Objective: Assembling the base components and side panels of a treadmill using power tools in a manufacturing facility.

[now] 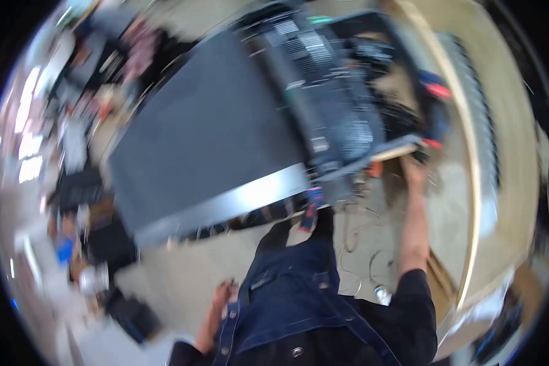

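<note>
Motion blur covers the whole view. My right arm reaches forward, and my right hand [416,168] is at the near right corner of a dark tray-like container [430,116], beside a small black thing [420,155]. Whether it grips that thing is too smeared to tell. Black cables [399,116] lie inside the container. Low by my left side hangs my left hand [224,294], away from the things in front; its fingers are blurred. Black equipment with vent-like slots [323,91] sits left of the container, next to a large dark grey panel [207,122].
A bright metal strip [256,194] edges the grey panel's near side. To the right runs a pale wooden edge [474,183]. Loose wires [348,232] and a small can-like item [382,295] lie on the floor. Black boxes [107,244] stand at the left.
</note>
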Motion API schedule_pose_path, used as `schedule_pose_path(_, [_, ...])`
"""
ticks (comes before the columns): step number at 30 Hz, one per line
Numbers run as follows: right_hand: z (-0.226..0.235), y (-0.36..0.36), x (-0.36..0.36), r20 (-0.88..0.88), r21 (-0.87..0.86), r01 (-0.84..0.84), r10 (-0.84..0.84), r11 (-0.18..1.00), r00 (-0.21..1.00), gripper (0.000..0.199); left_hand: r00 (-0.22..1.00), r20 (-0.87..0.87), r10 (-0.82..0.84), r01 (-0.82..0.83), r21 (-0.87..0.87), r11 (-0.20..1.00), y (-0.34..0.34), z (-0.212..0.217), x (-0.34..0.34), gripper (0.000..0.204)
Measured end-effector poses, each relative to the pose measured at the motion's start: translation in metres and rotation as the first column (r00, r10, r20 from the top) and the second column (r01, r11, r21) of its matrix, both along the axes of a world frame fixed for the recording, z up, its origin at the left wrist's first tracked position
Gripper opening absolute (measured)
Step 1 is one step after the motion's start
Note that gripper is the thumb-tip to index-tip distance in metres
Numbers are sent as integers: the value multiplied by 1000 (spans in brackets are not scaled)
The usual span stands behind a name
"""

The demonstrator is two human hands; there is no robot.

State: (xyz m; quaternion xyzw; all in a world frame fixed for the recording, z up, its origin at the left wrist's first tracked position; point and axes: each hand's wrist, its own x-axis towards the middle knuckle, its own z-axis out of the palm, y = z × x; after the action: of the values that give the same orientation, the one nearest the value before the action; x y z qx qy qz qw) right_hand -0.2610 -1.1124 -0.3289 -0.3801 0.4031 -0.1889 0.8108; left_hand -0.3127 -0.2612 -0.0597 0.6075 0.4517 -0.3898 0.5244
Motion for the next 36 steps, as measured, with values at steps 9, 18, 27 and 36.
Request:
schedule_pose_path(9, [13,-15,25,-509,-322,-134,-52,937,859,44,997,-53,-54,69,330,941,-35,10,1,50])
schedule_pose_path(18, [285,52,-12,-302,-554,-38,-158,831,940,64,925,368,-91,-140,557,819,68,-99,118,32])
schedule_pose_path(27, [422,229,-44,581,224,77,-196,972,790,72,853,482,-199,-270,735,622,162,-198,214,31])
schedule_pose_path(36, [451,442,5,393,-108,-155,185,982,901,41,743,522,-419,-37,658,752,172,-187,236,22])
